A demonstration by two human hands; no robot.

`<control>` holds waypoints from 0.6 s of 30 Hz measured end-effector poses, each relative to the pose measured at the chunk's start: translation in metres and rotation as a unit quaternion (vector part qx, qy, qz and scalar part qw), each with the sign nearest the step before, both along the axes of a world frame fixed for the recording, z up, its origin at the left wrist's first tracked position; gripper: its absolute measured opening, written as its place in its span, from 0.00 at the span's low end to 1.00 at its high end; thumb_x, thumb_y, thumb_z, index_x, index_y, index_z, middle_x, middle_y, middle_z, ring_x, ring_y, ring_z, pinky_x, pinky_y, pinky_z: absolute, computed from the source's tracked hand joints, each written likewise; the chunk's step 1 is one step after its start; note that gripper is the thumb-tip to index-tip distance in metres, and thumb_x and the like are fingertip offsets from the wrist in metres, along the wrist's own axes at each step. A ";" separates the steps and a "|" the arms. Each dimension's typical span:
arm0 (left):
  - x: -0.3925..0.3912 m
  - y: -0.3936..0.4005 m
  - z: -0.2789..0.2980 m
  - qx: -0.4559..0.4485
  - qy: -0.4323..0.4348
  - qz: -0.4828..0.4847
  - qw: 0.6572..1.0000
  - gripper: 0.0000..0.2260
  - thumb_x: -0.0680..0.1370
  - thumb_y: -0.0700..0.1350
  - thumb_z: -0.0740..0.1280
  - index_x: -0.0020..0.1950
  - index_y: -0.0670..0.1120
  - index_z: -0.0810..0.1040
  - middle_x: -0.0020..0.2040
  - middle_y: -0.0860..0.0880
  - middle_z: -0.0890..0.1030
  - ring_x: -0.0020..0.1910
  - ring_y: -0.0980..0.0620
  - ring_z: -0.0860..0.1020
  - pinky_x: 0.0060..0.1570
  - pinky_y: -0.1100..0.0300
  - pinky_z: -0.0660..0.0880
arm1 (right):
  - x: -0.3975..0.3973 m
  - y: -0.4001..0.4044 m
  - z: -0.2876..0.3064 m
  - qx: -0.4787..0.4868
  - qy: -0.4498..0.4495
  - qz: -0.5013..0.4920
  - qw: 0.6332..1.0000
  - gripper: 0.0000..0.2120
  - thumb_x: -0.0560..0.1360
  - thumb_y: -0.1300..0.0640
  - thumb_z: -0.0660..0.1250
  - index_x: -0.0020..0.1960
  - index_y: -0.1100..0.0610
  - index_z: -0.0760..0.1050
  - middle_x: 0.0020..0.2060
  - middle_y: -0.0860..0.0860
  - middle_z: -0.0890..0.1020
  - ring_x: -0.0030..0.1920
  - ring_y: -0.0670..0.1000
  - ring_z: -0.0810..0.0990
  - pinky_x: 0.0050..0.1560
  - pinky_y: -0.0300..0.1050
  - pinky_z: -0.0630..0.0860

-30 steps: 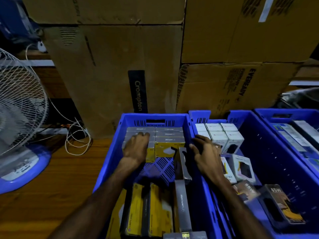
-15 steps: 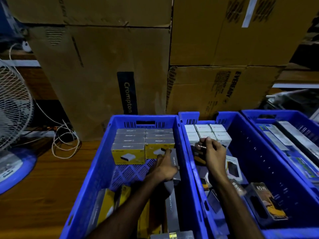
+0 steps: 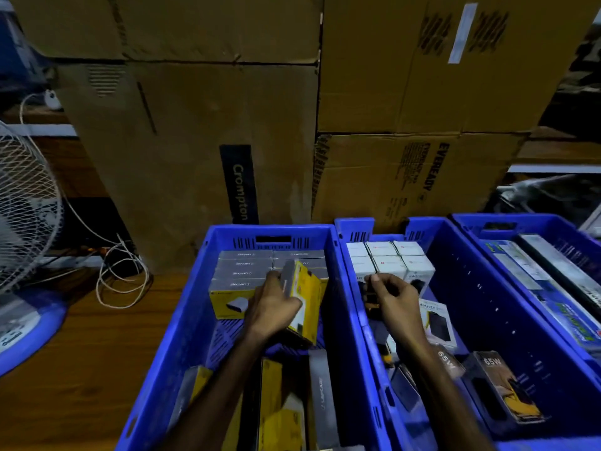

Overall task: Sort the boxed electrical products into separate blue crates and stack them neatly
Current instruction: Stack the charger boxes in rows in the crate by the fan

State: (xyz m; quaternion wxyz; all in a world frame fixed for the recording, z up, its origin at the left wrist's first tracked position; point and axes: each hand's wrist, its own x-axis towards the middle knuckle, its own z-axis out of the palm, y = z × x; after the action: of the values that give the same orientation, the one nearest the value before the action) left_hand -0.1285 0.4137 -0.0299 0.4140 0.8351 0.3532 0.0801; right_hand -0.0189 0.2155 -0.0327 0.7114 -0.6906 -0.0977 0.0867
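Toward twelve o'clock of the left crate [image 3: 195,307], the left hand [image 3: 273,307] held its grip clamped on a tilted yellow-and-grey box [image 3: 304,297], just at four o'clock of the stacked grey-topped boxes [image 3: 247,268]. Doing this well probably meant levelling the box, matching its grey face to the row and pressing it flush. At two o'clock, the right hand [image 3: 395,302] had fingers curled round a small dark box [image 3: 370,296] in the middle crate [image 3: 481,288], beside the white boxes [image 3: 390,258].

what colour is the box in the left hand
Yellow and grey box, gripped by the left hand; head view.
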 end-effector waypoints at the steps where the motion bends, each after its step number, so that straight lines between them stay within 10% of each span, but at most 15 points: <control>1: -0.003 0.006 0.006 -0.012 -0.021 0.000 1.000 0.22 0.67 0.53 0.73 0.60 0.57 0.74 0.57 0.51 0.83 0.55 0.44 0.81 0.56 0.49 0.79 | -0.002 0.000 0.001 -0.010 -0.019 0.007 1.000 0.09 0.82 0.60 0.67 0.45 0.60 0.82 0.37 0.56 0.86 0.40 0.58 0.82 0.44 0.54 0.80; 5: -0.024 0.027 0.028 -0.070 -0.099 -0.060 0.991 0.17 0.67 0.47 0.78 0.53 0.57 0.79 0.51 0.58 0.85 0.50 0.55 0.84 0.55 0.50 0.80 | -0.019 0.004 0.013 -0.073 -0.111 0.052 0.990 0.04 0.79 0.59 0.71 0.53 0.54 0.82 0.39 0.49 0.85 0.40 0.50 0.83 0.41 0.49 0.79; 10: -0.053 0.037 0.046 -0.056 -0.152 -0.175 0.971 0.21 0.70 0.32 0.78 0.53 0.56 0.79 0.51 0.57 0.84 0.53 0.63 0.80 0.50 0.70 0.77 | -0.048 0.009 0.036 -0.282 -0.303 0.174 0.893 0.32 0.71 0.39 0.76 0.72 0.38 0.69 0.54 0.39 0.75 0.54 0.39 0.76 0.56 0.32 0.70; 18: -0.072 0.042 0.048 -0.020 -0.237 -0.097 0.967 0.27 0.66 0.28 0.78 0.56 0.54 0.82 0.59 0.54 0.81 0.59 0.63 0.79 0.59 0.66 0.77 | -0.098 0.028 0.046 -0.315 -0.435 0.078 0.840 0.16 0.72 0.39 0.70 0.55 0.46 0.76 0.48 0.40 0.72 0.42 0.42 0.74 0.35 0.46 0.75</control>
State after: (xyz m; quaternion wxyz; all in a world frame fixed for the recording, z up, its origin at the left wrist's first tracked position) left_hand -0.2003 0.4562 0.0176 0.5078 0.8145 0.1637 0.2277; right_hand -0.1166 0.2435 0.0129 0.3301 -0.8342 -0.4186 -0.1412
